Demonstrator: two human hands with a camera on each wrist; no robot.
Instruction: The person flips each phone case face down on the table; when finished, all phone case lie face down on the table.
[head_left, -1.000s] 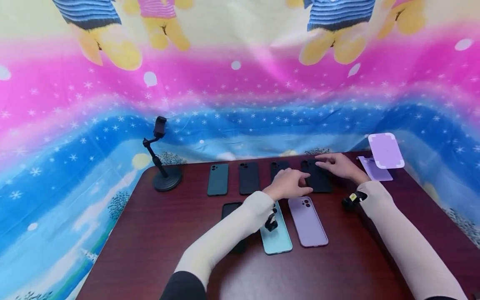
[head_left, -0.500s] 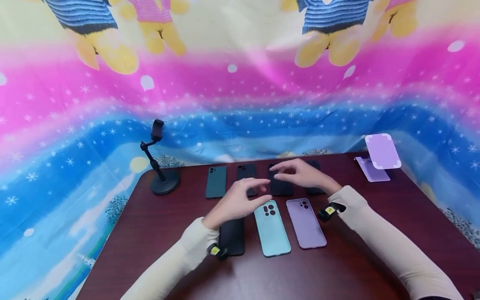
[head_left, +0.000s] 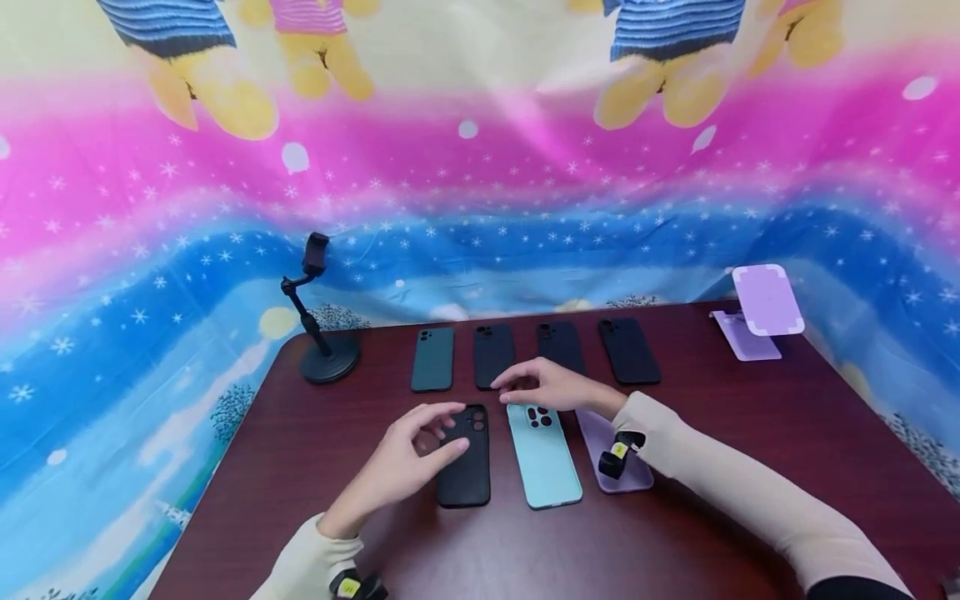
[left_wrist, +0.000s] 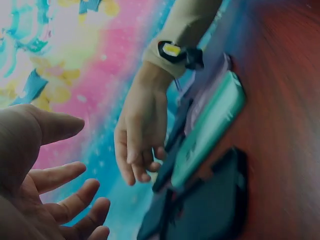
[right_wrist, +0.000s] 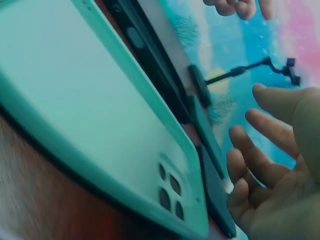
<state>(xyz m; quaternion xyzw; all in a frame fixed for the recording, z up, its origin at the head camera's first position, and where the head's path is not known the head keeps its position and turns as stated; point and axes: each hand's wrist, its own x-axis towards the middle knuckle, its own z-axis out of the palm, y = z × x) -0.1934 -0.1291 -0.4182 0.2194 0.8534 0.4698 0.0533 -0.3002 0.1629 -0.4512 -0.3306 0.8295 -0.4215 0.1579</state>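
My left hand (head_left: 401, 454) is over the left edge of a black phone case (head_left: 468, 475) in the front row, fingers loosely bent and thumb apart, holding nothing. Above the top end of a mint green phone case (head_left: 546, 467) is my right hand (head_left: 553, 385), with relaxed fingers and nothing in them. A lilac phone case (head_left: 626, 475) lies partly under the right wrist. In the right wrist view, the mint case (right_wrist: 90, 90) shows its raised rim and camera holes. The left wrist view has the black case (left_wrist: 210, 205) below the fingers (left_wrist: 75, 205), apart from them.
Along the back lie a dark green case (head_left: 432, 360) and several dark cases, one of them a black case (head_left: 632, 352) at the right. A black phone stand (head_left: 330, 362) is at the back left, a lilac folding stand (head_left: 768, 300) at the back right, before a printed curtain (head_left: 480, 250).
Both hands have moved left and toward the front, from the back-row cases to the front row. The rightmost back case is uncovered; the lilac case is now partly covered by the right wrist.
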